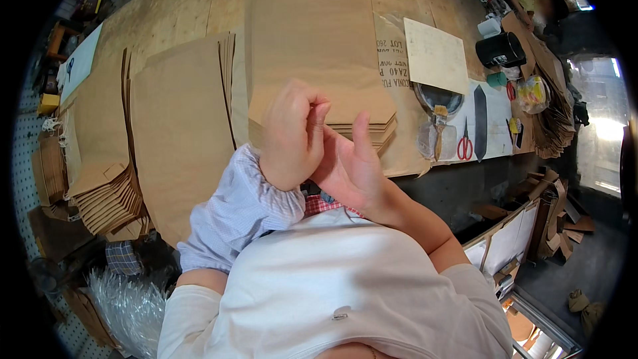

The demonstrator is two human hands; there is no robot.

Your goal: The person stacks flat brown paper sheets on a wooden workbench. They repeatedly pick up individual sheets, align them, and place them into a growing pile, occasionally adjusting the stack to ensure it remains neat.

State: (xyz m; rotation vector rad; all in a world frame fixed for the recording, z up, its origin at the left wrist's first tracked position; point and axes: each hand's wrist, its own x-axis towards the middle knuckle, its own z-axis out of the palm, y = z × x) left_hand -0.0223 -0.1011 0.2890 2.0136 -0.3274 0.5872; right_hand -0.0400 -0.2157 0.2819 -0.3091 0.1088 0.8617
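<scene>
1. Across the workspace spreads a wooden table [186, 3], carrying everything listed below except the hands.
2. At its middle, beyond the hands, lies the central brown paper stack [312, 40], its layered near end facing the person.
3. Left of that sits another brown paper stack [179, 100].
4. Right of centre rests a pale sheet [435, 56].
5. The right hand [351, 166] is open, palm up, thumb raised, fingers partly hidden.
6. The left hand [287, 139] meets it, fingers curled; whether they pinch anything, I cannot tell.
7. A brush [438, 133] lies just beside red-handled scissors [464, 146].
</scene>
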